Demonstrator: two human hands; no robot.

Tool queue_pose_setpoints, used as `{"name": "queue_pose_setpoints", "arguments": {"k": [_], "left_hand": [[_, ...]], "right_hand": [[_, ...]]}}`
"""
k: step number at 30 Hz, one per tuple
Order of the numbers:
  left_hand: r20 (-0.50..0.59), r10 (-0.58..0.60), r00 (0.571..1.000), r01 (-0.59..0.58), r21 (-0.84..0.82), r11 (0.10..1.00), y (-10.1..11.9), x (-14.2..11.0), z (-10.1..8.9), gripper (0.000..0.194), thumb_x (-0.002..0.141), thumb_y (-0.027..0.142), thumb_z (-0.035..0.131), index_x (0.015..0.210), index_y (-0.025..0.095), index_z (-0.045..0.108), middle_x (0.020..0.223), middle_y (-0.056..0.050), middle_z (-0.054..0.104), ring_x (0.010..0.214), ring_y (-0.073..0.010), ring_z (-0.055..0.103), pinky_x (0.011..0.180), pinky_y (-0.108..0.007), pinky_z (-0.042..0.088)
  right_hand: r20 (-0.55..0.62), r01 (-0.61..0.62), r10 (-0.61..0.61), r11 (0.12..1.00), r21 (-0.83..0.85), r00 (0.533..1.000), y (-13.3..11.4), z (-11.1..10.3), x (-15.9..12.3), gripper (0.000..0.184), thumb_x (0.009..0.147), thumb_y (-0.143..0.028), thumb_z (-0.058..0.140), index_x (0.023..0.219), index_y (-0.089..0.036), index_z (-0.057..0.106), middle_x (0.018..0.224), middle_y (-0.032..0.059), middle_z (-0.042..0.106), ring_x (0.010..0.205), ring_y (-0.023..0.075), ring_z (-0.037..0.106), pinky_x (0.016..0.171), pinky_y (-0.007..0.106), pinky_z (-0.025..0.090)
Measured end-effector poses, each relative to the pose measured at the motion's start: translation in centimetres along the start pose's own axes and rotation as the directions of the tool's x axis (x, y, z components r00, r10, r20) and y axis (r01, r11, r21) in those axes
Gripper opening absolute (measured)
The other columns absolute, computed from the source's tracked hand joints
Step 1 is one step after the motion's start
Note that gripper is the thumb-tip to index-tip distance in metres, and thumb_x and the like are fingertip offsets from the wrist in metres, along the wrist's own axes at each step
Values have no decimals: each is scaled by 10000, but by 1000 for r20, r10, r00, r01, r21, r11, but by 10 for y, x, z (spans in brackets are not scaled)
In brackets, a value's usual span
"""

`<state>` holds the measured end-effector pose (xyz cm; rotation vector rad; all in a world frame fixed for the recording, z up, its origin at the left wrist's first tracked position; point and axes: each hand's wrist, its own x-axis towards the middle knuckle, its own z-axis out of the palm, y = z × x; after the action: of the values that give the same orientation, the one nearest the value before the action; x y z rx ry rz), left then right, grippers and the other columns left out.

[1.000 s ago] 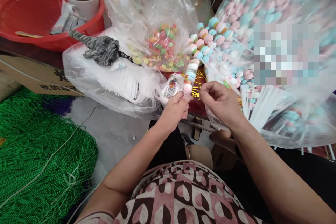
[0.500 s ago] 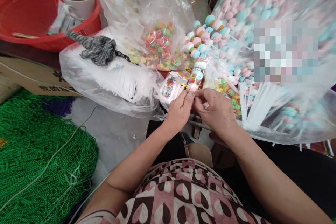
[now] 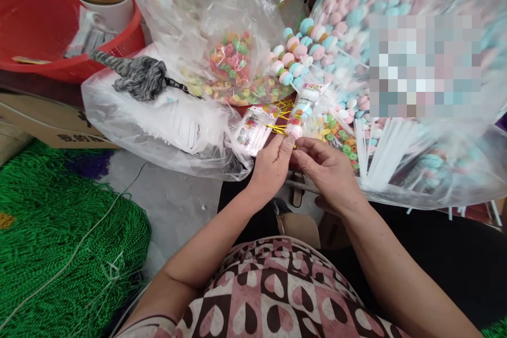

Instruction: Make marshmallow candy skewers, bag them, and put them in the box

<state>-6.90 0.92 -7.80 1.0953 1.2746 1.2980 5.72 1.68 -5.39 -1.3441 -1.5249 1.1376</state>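
My left hand is closed, its thumb pressed on the lower end of a clear printed wrapper with a marshmallow skewer inside. The pink, white and blue marshmallows point up and away from me. My right hand is closed beside it, fingertips pinched against the gathered bottom of the wrapper; what they hold is hidden. Yellow twist ties lie just behind my hands. To their left is a stack of printed clear wrappers. Unwrapped marshmallow skewers lie farther back.
A big clear bag of marshmallows fills the right, with white sticks in front. Ring gummies sit in plastic bags at centre. At left are a bag of white sticks, a red basket and green cord.
The view has shifted slightly. The wrapped skewer leans a little more to the right. My right fingers have changed their bend near the wrapper's bottom; my left hand keeps its hold.
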Motion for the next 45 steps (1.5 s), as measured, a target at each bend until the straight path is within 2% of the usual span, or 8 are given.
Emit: {"name": "queue_pose_setpoints", "arguments": {"k": [6,11,15,22,26,37,41,45], "left_hand": [[12,149,989,-148,251,957,10,-3,2,334,941,385,499,664,211,431,603,38,435,590,-109,407,595,-257,309],[141,-131,981,157,-192,969,10,-8,12,351,924,424,474,653,203,450,516,75,309,443,-69,265,475,-223,264],[410,-288,866,463,-434,773,16,-12,14,315,904,374,445,648,193,470,462,105,218,347,-47,159,388,-195,225],[762,-299,574,736,-321,596,26,-22,19,390,929,375,401,610,173,497,408,110,165,315,-52,129,344,-179,252],[832,-288,475,810,-285,513,26,-28,29,405,946,346,372,592,177,473,407,101,174,303,-58,134,338,-188,262],[551,-354,756,637,-494,592,32,-38,54,388,917,484,551,690,184,453,433,117,250,309,-31,193,360,-162,244],[437,-304,847,513,-518,684,26,-37,58,453,859,590,586,698,189,449,447,118,281,326,-29,218,370,-170,251],[236,-204,950,286,-395,873,13,-34,58,461,837,617,588,693,200,453,457,113,293,366,-43,255,394,-193,254]], "right_hand": [[-129,-85,93,994,67,987,3,-3,-6,169,762,-339,727,863,-207,758,773,0,737,680,147,644,673,301,535],[-156,-60,81,989,137,984,1,-10,-9,139,748,-345,760,732,-209,736,664,-25,680,584,106,548,590,252,447],[-32,-104,117,955,276,993,2,-21,-10,225,729,-374,791,635,-204,676,622,-32,638,569,99,528,618,258,457],[287,-243,126,874,421,950,5,-54,-23,472,673,-434,849,1104,-285,729,1096,25,740,1030,211,670,926,347,510],[315,-223,89,880,420,945,14,-65,-29,405,648,-483,850,971,-252,772,983,46,768,940,236,705,904,407,535],[-280,187,-210,976,-108,937,24,-54,-32,200,807,-381,715,691,-220,687,669,-13,656,640,155,591,659,305,477],[-258,399,-501,844,-359,826,15,-53,-36,142,863,-320,675,747,-242,694,749,12,706,736,186,641,722,331,488],[-225,358,-425,889,-286,877,13,-51,-36,154,867,-337,668,753,-240,704,744,6,705,725,180,644,723,328,501]]}}
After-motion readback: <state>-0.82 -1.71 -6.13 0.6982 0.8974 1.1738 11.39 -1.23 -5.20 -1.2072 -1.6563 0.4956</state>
